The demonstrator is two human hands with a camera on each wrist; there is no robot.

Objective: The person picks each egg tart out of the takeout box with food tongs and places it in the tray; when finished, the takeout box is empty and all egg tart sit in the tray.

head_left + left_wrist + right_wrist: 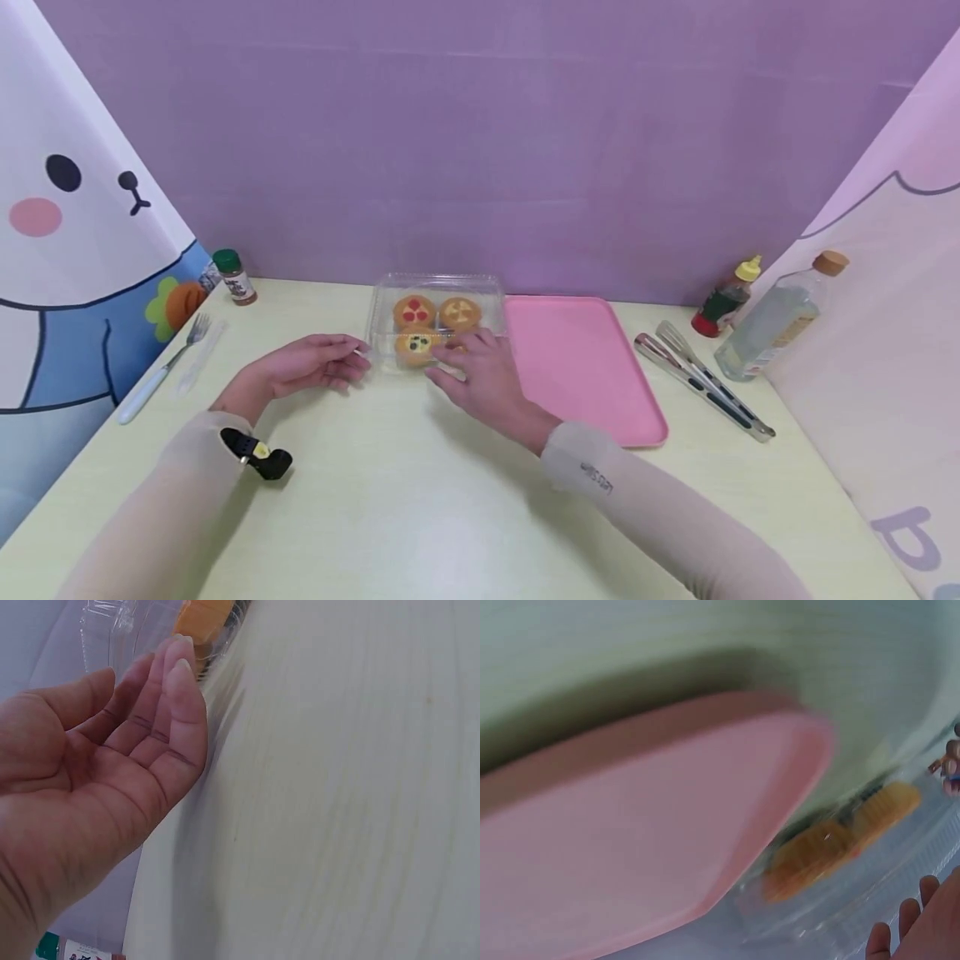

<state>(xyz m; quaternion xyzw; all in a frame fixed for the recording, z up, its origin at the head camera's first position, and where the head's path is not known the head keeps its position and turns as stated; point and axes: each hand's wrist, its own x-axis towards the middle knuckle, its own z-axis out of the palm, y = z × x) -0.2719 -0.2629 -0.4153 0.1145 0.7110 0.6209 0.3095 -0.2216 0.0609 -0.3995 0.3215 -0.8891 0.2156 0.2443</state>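
Note:
A clear plastic box (382,287) holds several small round tarts (414,312) with different toppings, one with red pieces. My right hand (483,379) hovers over the box's front right, its fingers partly covering a tart there. In the right wrist view, the fingers (910,919) of that hand are spread, with nothing seen between them. Beside the box's left side is my left hand (315,364), palm turned inward and fingers loosely bent, holding nothing. Its fingertips (182,664) come near the box wall; whether they touch it I cannot tell.
A pink tray (585,375) lies just right of the box. Further right are metal tongs (705,383), a yellow-capped sauce bottle (723,298) and a corked glass bottle (776,321). On the left stand a green-capped spice jar (235,277) and a fork (165,369) with a pale handle.

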